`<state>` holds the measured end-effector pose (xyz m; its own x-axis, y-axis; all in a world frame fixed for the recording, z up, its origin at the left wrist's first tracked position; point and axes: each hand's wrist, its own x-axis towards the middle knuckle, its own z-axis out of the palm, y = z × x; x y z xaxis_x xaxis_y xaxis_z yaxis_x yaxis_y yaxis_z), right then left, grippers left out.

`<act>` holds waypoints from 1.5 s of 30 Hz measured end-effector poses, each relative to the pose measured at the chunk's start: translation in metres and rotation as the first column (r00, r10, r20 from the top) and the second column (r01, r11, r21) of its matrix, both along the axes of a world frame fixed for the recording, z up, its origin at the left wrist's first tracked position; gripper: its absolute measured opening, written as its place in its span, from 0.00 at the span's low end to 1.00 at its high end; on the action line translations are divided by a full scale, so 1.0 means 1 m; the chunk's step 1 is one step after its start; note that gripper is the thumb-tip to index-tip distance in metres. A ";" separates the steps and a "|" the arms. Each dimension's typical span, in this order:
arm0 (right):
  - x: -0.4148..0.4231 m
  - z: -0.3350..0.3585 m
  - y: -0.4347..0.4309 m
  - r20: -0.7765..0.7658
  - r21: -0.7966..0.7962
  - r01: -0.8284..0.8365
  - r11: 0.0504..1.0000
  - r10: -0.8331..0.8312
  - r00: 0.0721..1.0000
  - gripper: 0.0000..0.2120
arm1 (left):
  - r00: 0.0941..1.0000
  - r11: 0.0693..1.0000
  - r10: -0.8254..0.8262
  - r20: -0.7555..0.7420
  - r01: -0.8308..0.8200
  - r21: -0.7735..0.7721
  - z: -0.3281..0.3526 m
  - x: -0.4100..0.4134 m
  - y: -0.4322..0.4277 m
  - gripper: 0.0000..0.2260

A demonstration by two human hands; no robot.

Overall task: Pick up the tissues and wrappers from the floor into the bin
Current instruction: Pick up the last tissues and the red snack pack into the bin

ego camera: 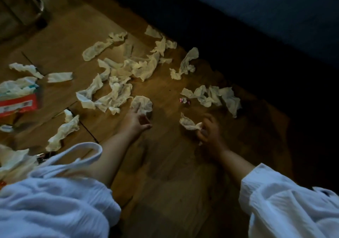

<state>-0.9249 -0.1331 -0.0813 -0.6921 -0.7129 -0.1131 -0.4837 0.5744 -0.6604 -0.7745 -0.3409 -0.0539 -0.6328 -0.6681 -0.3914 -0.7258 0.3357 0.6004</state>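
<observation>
Tissues (139, 67): crumpled, off-white, thin.

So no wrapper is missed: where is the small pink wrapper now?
The pink wrapper lies on the floor right of centre in the head view, just left of a tissue cluster, beyond the right hand.

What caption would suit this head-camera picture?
On a tissue-strewn wooden floor, right hand grips a crumpled tissue; left hand touches a second tissue.
</observation>
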 end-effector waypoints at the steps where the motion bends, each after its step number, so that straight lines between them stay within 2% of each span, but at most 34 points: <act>1: -0.004 0.004 -0.005 0.026 -0.069 0.040 0.997 -0.039 0.999 0.09 | 0.998 0.999 -0.037 0.054 0.037 0.000 -0.003 -0.001 -0.002 0.09; 3: -0.014 0.015 -0.019 0.071 -0.177 0.144 0.974 -0.133 0.989 0.08 | 0.994 0.998 -0.060 0.094 0.063 -0.021 -0.013 0.002 0.001 0.08; 6: -0.030 0.025 -0.051 0.024 -0.228 0.136 0.964 -0.134 0.991 0.13 | 0.998 0.992 -0.053 -0.033 0.049 -0.121 -0.022 0.009 0.012 0.06; 8: -0.038 0.024 -0.074 -0.064 -0.103 0.046 0.994 -0.053 0.997 0.16 | 0.994 0.997 0.049 -0.097 -0.054 -0.054 -0.021 0.012 0.021 0.04; 10: -0.046 0.022 -0.094 -0.117 0.105 0.016 0.994 -0.003 0.993 0.22 | 0.987 0.994 0.108 -0.117 -0.106 0.022 -0.020 0.014 0.026 0.04; 14: -0.057 0.011 -0.113 -0.070 0.420 -0.080 0.904 0.120 0.990 0.30 | 0.983 0.986 0.142 -0.118 -0.129 0.110 -0.013 0.011 0.029 0.14; 15: -0.054 0.008 -0.112 -0.063 0.416 -0.122 0.901 0.162 0.985 0.29 | 0.984 0.983 0.153 -0.094 -0.141 0.116 -0.012 0.009 0.029 0.17; 17: -0.041 0.002 -0.106 -0.092 0.298 -0.179 0.938 0.214 0.972 0.20 | 0.988 0.985 0.145 -0.054 -0.139 0.100 -0.012 0.006 0.027 0.18; 18: -0.034 -0.002 -0.101 -0.117 0.245 -0.206 0.948 0.240 0.964 0.16 | 0.989 0.987 0.139 -0.044 -0.134 0.090 -0.013 0.005 0.026 0.17; 20: -0.026 -0.005 -0.091 -0.107 0.134 -0.232 0.964 0.247 0.963 0.14 | 0.989 0.987 0.139 -0.051 -0.134 0.091 -0.012 0.002 0.026 0.12; 22: -0.033 0.002 -0.081 -0.074 -0.031 -0.132 0.991 0.129 0.989 0.16 | 0.989 0.986 0.132 -0.071 -0.123 0.114 -0.012 0.000 0.028 0.06; 25: -0.064 0.014 -0.065 -0.116 -0.247 0.155 0.957 -0.188 0.975 0.16 | 0.989 0.992 0.114 -0.091 -0.109 0.057 -0.011 -0.002 0.031 0.04; 27: -0.089 0.023 -0.056 -0.046 -0.252 0.397 0.882 -0.421 0.906 0.15 | 0.989 0.993 0.110 -0.100 -0.106 0.044 -0.010 -0.003 0.033 0.03; 29: -0.116 0.022 -0.049 0.097 -0.134 0.557 0.820 -0.548 0.831 0.16 | 0.987 0.995 0.097 -0.127 -0.091 0.048 -0.007 -0.005 0.035 0.04; 31: -0.130 0.018 -0.046 0.121 0.108 0.485 0.868 -0.495 0.860 0.17 | 0.981 0.993 0.108 -0.161 -0.097 0.072 -0.002 -0.007 0.038 0.03; 32: -0.129 0.020 -0.047 0.116 0.196 0.381 0.903 -0.408 0.906 0.19 | 0.978 0.991 0.117 -0.172 -0.103 0.085 0.000 -0.008 0.039 0.03; 35: -0.104 0.022 -0.059 0.151 0.292 0.144 0.946 -0.194 0.969 0.24 | 0.973 0.985 0.139 -0.182 -0.116 0.131 0.006 -0.010 0.040 0.06; 38: -0.064 0.009 -0.062 -0.120 0.425 0.072 0.902 -0.023 0.992 0.25 | 0.966 0.977 0.158 -0.206 -0.123 0.174 0.014 -0.007 0.043 0.07; 40: -0.040 0.001 -0.056 -0.152 0.458 0.008 0.889 0.069 0.986 0.26 | 0.953 0.970 0.175 -0.249 -0.123 0.212 0.021 -0.005 0.046 0.05; 42: -0.025 -0.004 -0.046 -0.106 0.450 -0.071 0.890 0.132 0.986 0.26 | 0.937 0.957 0.198 -0.288 -0.121 0.263 0.027 -0.001 0.048 0.02; 43: -0.022 -0.002 -0.040 -0.027 0.396 -0.074 0.915 0.092 0.995 0.25 | 0.930 0.953 0.204 -0.306 -0.117 0.280 0.031 0.001 0.051 0.03; 45: -0.015 0.014 -0.026 0.252 0.217 0.038 0.975 -0.093 0.963 0.20 | 0.919 0.951 0.204 -0.337 -0.105 0.290 0.038 0.007 0.058 0.04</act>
